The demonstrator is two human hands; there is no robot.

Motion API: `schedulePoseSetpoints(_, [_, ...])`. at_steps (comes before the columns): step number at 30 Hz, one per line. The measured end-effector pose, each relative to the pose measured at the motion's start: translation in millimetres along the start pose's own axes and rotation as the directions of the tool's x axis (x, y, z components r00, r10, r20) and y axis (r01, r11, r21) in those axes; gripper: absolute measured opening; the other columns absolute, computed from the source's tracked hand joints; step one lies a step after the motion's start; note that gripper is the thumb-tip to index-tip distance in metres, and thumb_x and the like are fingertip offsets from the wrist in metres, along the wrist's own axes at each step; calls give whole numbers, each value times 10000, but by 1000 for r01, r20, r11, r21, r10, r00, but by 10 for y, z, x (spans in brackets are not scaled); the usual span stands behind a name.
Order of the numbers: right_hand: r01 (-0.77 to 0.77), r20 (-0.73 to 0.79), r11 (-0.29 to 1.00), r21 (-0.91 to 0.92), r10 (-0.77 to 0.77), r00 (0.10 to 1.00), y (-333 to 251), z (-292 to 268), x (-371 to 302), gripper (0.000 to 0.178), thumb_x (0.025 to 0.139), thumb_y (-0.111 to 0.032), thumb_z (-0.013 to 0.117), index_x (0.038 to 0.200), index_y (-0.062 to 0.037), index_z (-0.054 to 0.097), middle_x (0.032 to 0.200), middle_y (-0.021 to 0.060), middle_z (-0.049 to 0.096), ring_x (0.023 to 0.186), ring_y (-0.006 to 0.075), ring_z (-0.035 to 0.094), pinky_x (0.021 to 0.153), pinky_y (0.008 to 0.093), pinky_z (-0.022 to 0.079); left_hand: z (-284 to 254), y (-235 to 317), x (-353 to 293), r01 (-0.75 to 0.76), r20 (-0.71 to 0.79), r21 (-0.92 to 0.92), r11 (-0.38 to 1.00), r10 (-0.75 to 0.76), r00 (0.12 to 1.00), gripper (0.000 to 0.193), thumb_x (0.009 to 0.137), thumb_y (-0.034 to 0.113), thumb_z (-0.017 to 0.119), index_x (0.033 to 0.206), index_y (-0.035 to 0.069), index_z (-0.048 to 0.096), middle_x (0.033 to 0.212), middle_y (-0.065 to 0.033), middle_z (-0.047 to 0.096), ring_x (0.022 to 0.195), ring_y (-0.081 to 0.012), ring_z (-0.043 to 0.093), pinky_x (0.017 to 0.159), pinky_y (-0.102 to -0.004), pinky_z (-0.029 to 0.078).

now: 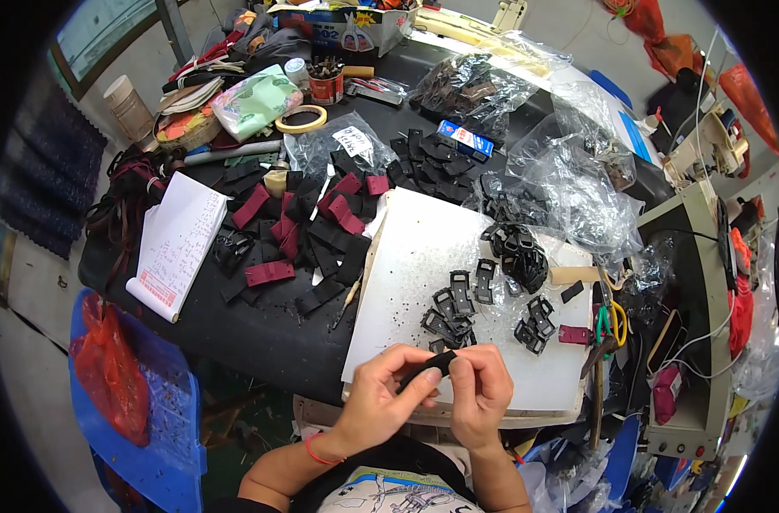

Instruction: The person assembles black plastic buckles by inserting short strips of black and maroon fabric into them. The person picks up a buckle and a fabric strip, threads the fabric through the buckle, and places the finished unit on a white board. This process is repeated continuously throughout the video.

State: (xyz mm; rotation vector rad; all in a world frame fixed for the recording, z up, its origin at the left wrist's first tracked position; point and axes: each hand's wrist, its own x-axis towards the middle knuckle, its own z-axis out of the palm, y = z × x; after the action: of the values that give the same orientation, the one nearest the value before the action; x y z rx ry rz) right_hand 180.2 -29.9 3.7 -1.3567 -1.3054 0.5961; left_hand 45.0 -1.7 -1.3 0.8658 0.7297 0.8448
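Note:
Both my hands meet over the near edge of a white board (pixel 398 265), pinching a short black strap piece (pixel 442 362). My left hand (pixel 392 386) has its fingers closed round one end of the strap. At the other end, my right hand (pixel 478 392) grips with thumb and fingertips. Just beyond the hands lie loose black plastic buckles (pixel 461 292), with a few more buckles (pixel 535 325) to the right. A denser heap of black buckles (pixel 519 256) sits farther back on the board.
Black and maroon strap pieces (pixel 268 274) cover the table left of the board, beside a written notepad (pixel 180 239). At the right edge are scissors (pixel 619 323) and a hammer (pixel 596 385). Clear plastic bags (pixel 578 205) lie behind. A blue chair (pixel 171 419) holds a red bag (pixel 112 376).

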Motion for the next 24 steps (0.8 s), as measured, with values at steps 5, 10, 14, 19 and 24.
schedulePoseSetpoints(5, [-194,47,915,354,190,981,128,110,-23,96,911,-39,567,985,15,597,914,54,547,711,73,515,619,205,431,-19,-115,88,-231,-80,257,939,258,963,183,892,23,583,1063,-39,572,904,-63,602,761,-103,597,633,-230,523])
schedulePoseSetpoints(10, [-181,92,975,127,170,981,49,60,20,93,892,-31,581,966,25,586,916,86,571,756,123,567,643,244,459,-116,-82,102,-236,-61,466,853,297,953,211,862,10,613,1067,-35,600,923,-65,628,727,-101,607,627,-213,507])
schedulePoseSetpoints(14, [-87,-72,979,-184,75,995,184,122,-27,106,861,-14,598,959,24,584,844,109,582,734,167,590,639,272,476,-80,-75,112,-107,-53,221,969,122,991,320,886,4,577,1194,-63,523,1085,-110,613,888,-130,617,763,-248,518])
schedulePoseSetpoints(19, [-207,-113,972,110,219,969,94,123,54,196,849,-60,646,1016,24,586,827,98,615,686,134,579,602,247,464,-121,32,2,-89,32,191,978,84,996,456,918,-4,524,1338,-93,370,1248,-174,530,1104,-182,551,955,-316,468])
schedulePoseSetpoints(24, [-283,50,959,-25,284,958,57,12,82,124,850,-94,664,915,10,645,761,66,613,650,105,563,563,229,438,-208,128,-20,-38,148,202,979,8,989,459,925,3,514,1350,-83,364,1270,-180,515,1089,-180,557,955,-310,470])
